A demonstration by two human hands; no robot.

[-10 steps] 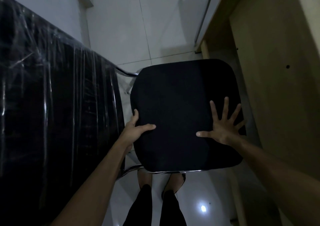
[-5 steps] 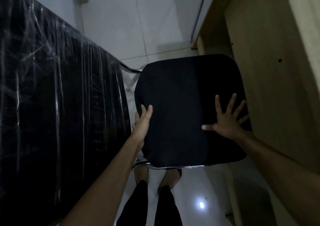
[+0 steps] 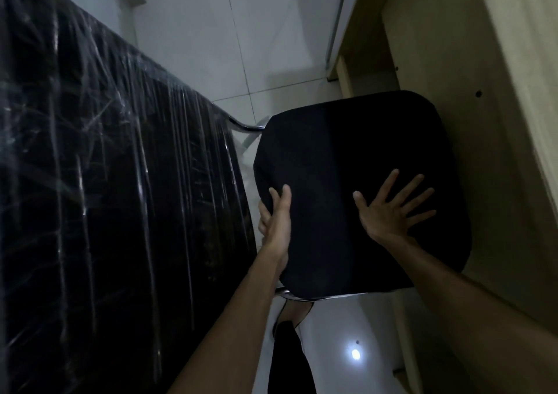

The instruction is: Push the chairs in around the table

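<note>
In the head view, a chair seat (image 3: 356, 188), black and padded with rounded corners, is seen from above, its right side lying under the edge of a light wooden table (image 3: 483, 121). The left hand (image 3: 276, 221) is set against the seat's left edge: the thumb lies on top of the cushion and the fingers are curled down over the side, so the edge is gripped between them. The right hand (image 3: 389, 209) is laid flat on the seat's top, palm down, with all fingers spread wide and nothing enclosed. A chrome tube of the chair frame (image 3: 244, 126) is visible at the seat's far left corner, and another stretch of it shows under the near edge. To the left, a large black surface wrapped in clear plastic film (image 3: 114, 182) is seen just beside the chair. A white tiled floor (image 3: 211, 37) is visible beyond, and the person's dark trouser leg (image 3: 287, 360) below the seat.
</note>
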